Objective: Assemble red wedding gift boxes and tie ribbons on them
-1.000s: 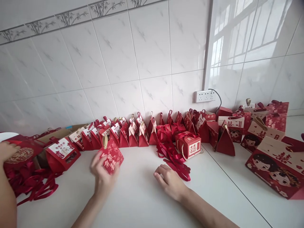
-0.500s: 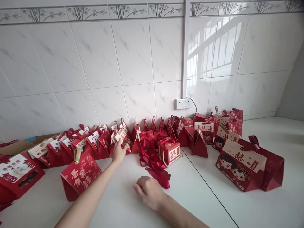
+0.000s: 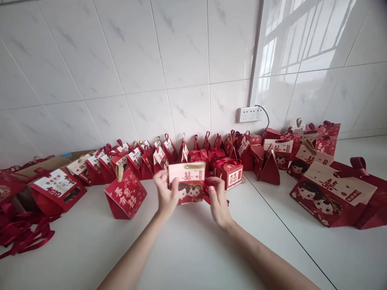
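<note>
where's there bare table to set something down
Bare table shows nearer than the held box, between left forearm and right forearm; also from right forearm to the large couple-print box. Red boxes crowd the tiled wall; ribbons heap at left.

The left hand (image 3: 166, 195) and the right hand (image 3: 219, 203) are both bare, each with slim fingers (image 3: 175, 186) and a rounded back that narrows into a slender wrist. The left forearm (image 3: 136, 250) and the right forearm (image 3: 263, 253) are uncovered too, as far as the lower edge of the view, smooth in outline and widening gradually away from the hands. The fingernails look short, though slight blur makes that hard to judge
</note>
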Tool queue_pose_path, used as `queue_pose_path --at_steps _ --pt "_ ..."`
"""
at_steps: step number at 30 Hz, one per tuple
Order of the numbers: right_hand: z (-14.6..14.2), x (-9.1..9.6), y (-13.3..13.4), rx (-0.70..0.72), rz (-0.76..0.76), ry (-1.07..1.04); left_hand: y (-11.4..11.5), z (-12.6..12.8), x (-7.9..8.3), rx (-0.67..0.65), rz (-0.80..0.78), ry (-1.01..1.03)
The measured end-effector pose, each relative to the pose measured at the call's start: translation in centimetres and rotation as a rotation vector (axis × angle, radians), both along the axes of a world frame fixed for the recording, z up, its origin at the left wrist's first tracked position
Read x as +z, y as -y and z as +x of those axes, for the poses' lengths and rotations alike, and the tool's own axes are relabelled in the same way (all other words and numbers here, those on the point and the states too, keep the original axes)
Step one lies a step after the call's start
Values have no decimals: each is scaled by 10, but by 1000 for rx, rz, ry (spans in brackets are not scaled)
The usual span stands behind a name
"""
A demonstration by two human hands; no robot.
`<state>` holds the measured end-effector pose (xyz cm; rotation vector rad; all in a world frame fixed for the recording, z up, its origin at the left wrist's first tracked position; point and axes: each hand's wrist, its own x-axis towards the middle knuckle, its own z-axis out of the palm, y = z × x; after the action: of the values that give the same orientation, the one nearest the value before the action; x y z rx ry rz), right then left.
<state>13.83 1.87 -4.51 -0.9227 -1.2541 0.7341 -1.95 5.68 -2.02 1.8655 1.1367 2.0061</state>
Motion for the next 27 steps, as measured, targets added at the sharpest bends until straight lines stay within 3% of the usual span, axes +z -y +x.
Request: queue_pose_path --at_steps 3,6,11,16,23,27 --pt "8 8 -2 -34 50 -42 15 13 -21 -238 -240 -4" --pt "11 19 0 -60 77 -38 25 12 -27 -327 -344 -19" --pt "10 32 14 -107 210 25 43 11 -6 -455 -312 -45" --pt "8 43 27 -120 301 57 61 21 14 -374 -210 5" --pt "13 49 31 -104 420 214 69 22 21 -558 -215 -48" --pt "15 49 31 -95 568 347 70 25 19 -490 -138 -11"
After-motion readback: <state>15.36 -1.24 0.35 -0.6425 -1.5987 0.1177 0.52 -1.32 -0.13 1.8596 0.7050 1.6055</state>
